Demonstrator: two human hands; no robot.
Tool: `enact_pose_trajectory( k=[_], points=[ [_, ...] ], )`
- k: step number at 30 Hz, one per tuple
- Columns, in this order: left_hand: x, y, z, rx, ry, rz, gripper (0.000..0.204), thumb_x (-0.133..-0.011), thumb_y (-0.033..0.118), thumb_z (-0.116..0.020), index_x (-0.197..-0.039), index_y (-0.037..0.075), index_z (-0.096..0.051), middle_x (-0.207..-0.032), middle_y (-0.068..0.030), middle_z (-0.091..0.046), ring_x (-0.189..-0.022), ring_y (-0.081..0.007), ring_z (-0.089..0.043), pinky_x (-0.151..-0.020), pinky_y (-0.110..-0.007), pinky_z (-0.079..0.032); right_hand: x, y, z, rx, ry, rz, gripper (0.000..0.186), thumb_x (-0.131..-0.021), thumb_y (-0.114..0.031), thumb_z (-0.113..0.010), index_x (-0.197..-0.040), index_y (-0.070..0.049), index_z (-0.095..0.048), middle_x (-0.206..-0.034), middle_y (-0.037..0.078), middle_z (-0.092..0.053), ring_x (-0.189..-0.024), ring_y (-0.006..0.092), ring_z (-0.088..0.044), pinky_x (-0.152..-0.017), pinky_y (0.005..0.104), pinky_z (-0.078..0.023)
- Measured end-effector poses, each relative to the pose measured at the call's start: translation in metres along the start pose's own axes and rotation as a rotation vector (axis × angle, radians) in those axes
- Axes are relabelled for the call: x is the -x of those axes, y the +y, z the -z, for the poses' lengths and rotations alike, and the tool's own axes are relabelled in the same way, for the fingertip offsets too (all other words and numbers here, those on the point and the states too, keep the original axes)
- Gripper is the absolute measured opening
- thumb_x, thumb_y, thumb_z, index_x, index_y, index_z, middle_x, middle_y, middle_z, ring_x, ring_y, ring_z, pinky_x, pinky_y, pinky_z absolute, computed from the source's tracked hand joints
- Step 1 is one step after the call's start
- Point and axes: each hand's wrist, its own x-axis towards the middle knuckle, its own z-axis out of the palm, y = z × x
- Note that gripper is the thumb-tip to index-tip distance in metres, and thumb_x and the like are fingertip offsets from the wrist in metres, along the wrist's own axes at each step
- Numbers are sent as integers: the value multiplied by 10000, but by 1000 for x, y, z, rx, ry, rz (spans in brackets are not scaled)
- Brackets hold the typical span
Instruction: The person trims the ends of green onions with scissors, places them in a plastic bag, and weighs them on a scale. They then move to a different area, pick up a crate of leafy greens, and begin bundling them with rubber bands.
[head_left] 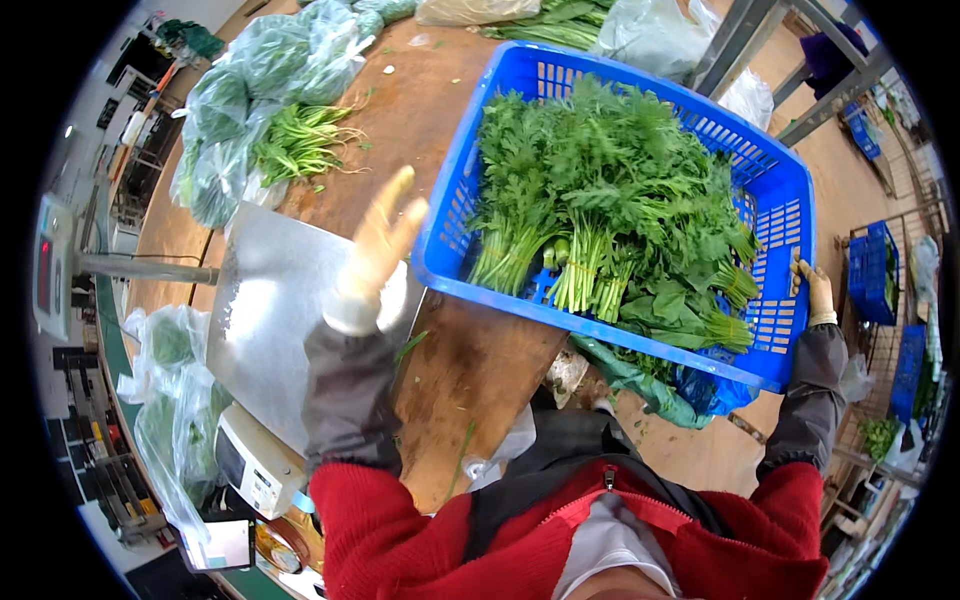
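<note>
A blue plastic basket (600, 333) stands tilted at the table's right side, full of bundled leafy greens (620, 170) with cut stems toward me. My right hand (816, 292), in a pale glove, grips the basket's right wall, its fingertips showing through the slots. Left of the basket, my left hand (375, 255) is raised over the metal scale plate (270, 300), also gloved. Its fingers are stretched and apart, somewhat blurred, and nothing is in them. The fingertips are close to the basket's left rim but appear apart from it.
Clear bags of greens (270, 80) and a loose bunch with roots (305, 140) lie on the wooden table (410, 110). A scale's display unit (255, 460) stands lower left beside another bag (175, 400). A metal frame (750, 45) rises behind the basket; blue crates (875, 275) stand right.
</note>
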Motion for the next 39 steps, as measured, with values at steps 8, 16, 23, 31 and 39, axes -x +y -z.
enact_pose_trajectory(
  k=[8, 16, 23, 31, 39],
  points=[
    [-20, 25, -43, 319, 232, 185, 558, -638, -129, -391, -1147, -35, -597, -1132, -101, -624, -1030, -166, -579, -925, -262, -425, -9, 6, -1, -44, -24, -2, 232, -917, -193, -556, -1062, -12, -564, -752, 33, -578, -540, 96, -489, -478, 222, -421],
    [-56, -1, 34, 192, 267, 109, 520, -710, -119, -512, -1218, -18, -551, -1244, -91, -568, -1165, -166, -505, -1000, -265, -359, -1, -20, -92, 14, -101, 77, 239, -906, -187, -553, -1018, 24, -542, -830, 75, -616, -687, 142, -571, -640, 258, -480],
    [29, 11, 61, -220, 548, 152, 378, -900, 96, -505, -1259, -23, -486, -1262, -155, -528, -1170, -238, -497, -1004, -337, -368, 65, -161, -229, 288, -61, 892, 297, -862, -150, -606, -1135, -37, -579, -1055, 109, -604, -1028, 219, -554, -896, 328, -437],
    [155, 89, -62, -804, 213, 132, 453, -797, 59, -543, -1247, 22, -509, -1350, -206, -425, -1290, -341, -359, -1079, -458, -231, 87, -173, -511, 1158, -678, 1479, 316, -755, -262, -665, -973, -36, -630, -966, 106, -579, -964, 270, -546, -836, 378, -432],
    [205, 71, -107, -64, -16, 124, 348, -824, 39, -541, -1171, 47, -574, -1220, -143, -561, -1171, -287, -506, -1000, -356, -385, 63, -150, -588, 1267, -603, 1533, 125, -790, -174, -584, -818, -99, -680, -915, 65, -630, -875, 247, -593, -795, 345, -438]
  ],
)
